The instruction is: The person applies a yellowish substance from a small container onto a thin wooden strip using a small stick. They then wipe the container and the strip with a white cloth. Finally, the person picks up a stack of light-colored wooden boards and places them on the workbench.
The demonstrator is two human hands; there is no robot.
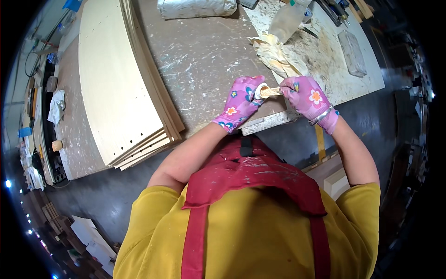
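Both my hands wear pink-purple gloves with a flower print, and they meet above the front edge of the workbench point(204, 60). Closed round a small white pot point(260, 89) is my left hand point(239, 103); the pot's mouth tilts to the right and shows tan paste inside. My right hand point(307, 97) pinches a short, flat, pale stick point(272, 91) smeared with paste, its far end at the pot's mouth. Fingers hide the rest of the stick. Just beyond the hands lies a crumpled cream cloth point(281, 56).
A stack of curved pale wooden panels point(116, 83) stands on the left, reaching the bench's front. Far right, a stained white board point(332, 69) carries a translucent plastic bottle point(285, 22) and a whitish block point(352, 53). A silvery wrapped bundle point(197, 8) lies at the back.
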